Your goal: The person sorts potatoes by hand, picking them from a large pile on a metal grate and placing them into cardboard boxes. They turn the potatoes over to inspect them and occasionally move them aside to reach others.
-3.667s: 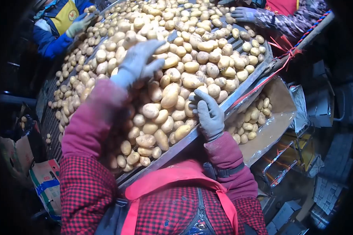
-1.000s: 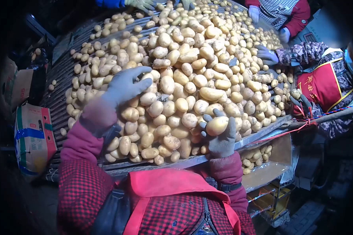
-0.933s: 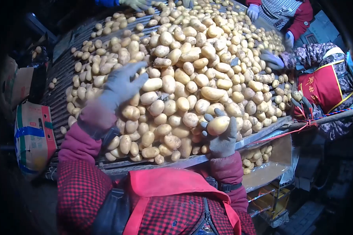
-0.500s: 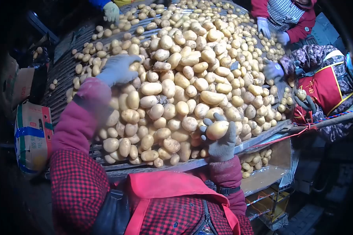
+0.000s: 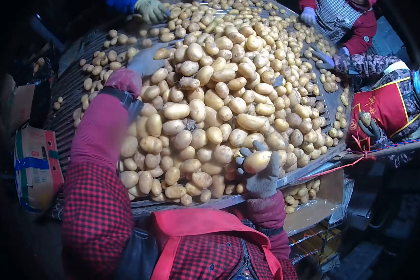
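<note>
My right hand (image 5: 262,177), in a grey glove, is closed around a smooth yellow potato (image 5: 257,162) at the front edge of the sorting table. My left hand (image 5: 145,61), also gloved in grey, reaches over the left side of the heap of potatoes (image 5: 214,100). That hand is smeared by motion. A potato (image 5: 162,53) lies against its fingers, and I cannot make out whether they grip it. Dark clods sit among the potatoes in the middle of the heap.
Slatted bars (image 5: 72,100) of the table show at left. A cardboard box (image 5: 38,163) stands at lower left, and a bin (image 5: 329,207) with potatoes sits below the front rail. Co-workers' gloved hands are at the far edge (image 5: 151,10) and right side (image 5: 323,59).
My left hand has moved up and slightly right, farther over the heap. The right hand still holds its potato. The co-worker's hand at the far edge has moved right.
</note>
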A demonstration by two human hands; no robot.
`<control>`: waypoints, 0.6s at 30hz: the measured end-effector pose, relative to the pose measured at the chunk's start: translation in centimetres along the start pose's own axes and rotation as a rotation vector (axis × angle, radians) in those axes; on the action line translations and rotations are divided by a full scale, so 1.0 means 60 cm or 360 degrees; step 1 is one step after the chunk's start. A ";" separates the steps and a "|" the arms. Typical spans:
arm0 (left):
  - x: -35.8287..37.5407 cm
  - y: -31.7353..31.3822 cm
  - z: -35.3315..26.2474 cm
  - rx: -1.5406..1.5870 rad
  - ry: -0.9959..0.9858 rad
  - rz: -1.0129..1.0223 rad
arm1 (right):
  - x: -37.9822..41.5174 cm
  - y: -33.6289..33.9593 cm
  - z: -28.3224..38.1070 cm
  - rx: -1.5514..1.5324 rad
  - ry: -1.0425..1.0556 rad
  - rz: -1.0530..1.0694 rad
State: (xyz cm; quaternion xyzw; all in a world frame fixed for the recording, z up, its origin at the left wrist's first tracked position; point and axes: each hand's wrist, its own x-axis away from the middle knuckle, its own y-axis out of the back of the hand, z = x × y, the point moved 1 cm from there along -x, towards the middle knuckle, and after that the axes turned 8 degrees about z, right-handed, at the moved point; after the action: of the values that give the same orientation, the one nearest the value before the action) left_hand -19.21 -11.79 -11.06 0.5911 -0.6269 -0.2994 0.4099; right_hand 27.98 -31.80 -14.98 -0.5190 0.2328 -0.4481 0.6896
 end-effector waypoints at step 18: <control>0.079 -0.013 -0.090 0.0530 -0.0380 -0.0208 | -0.001 0.008 -0.006 0.0001 0.0113 0.0016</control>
State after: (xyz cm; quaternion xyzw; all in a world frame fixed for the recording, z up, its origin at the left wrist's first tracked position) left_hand -13.96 -15.96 -8.35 0.6503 -0.6722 -0.2856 0.2092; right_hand 27.85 -31.90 -15.58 -0.5014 0.2598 -0.4628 0.6833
